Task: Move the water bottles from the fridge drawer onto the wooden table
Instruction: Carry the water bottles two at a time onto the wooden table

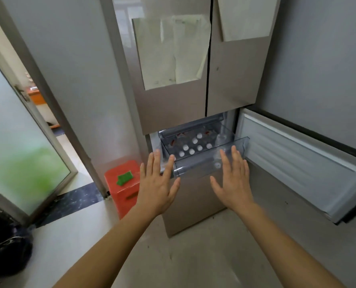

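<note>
Clear plastic forms the fridge drawer [210, 161], which stands pulled out toward the near side under the closed upper doors; the lower door [303, 163] hangs open to the right. In the head view, the water bottles [194, 144] stand upright inside the drawer, showing mainly as a cluster of white caps. The wooden table is not in view.

The left hand [157, 183] and the right hand [234, 179] are held flat in front of the drawer's near edge, fingers spread wide and holding nothing. Whether either touches the drawer front cannot be told.

Handling, as a judgement: full bottles are likely moderately heavy, with thin walls that dent under squeeze and may be slick from cold. Take hold around the body just below the cap, lifting straight up to clear neighbouring bottles and the drawer wall.
</note>
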{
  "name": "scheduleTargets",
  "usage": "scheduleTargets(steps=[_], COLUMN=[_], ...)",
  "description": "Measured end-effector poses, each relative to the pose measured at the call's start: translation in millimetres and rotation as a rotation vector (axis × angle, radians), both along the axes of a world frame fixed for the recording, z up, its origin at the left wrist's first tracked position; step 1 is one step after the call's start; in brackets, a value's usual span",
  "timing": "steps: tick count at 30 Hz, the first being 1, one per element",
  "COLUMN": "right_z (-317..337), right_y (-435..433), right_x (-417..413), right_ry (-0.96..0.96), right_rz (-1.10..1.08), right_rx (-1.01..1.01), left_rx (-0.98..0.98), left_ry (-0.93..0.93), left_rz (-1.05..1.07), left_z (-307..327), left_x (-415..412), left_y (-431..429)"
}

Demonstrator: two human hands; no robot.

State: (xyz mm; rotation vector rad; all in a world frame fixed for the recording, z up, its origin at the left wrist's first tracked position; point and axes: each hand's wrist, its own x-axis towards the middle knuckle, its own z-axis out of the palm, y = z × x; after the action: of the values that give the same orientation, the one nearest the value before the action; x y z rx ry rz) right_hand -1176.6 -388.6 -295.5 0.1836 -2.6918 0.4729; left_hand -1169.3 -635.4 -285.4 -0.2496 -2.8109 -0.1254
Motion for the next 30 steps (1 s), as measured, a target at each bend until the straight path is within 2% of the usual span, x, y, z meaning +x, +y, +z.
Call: scheduleTargets(steps=[10,16,21,26,30], right_z=[-5,-24,-47,-65,-84], right_y=[65,95,108,123,125], right_x=[-127,-213,-301,-379,-420], right_ry=[-0.140,-0.220,-0.325,-0.554,-0.775], right_rz=[-0.133,-0.033,0.175,0.396,0.474], right_rx=[0.046,0.037,0.059,0.061,0.089], left_rx=[-0.019,-0.019,0.016,0.120,0.369], left_ry=[-0.204,-0.274,-0.332,-0.461,-0.595], left_rz=[-0.224,-0.202,-0.047,0.209,0.374], left_z=[-15,-42,-60,-78,-94], left_x=[-184,-247,-290,-311,-319], left_y=[50,75,91,103,115])
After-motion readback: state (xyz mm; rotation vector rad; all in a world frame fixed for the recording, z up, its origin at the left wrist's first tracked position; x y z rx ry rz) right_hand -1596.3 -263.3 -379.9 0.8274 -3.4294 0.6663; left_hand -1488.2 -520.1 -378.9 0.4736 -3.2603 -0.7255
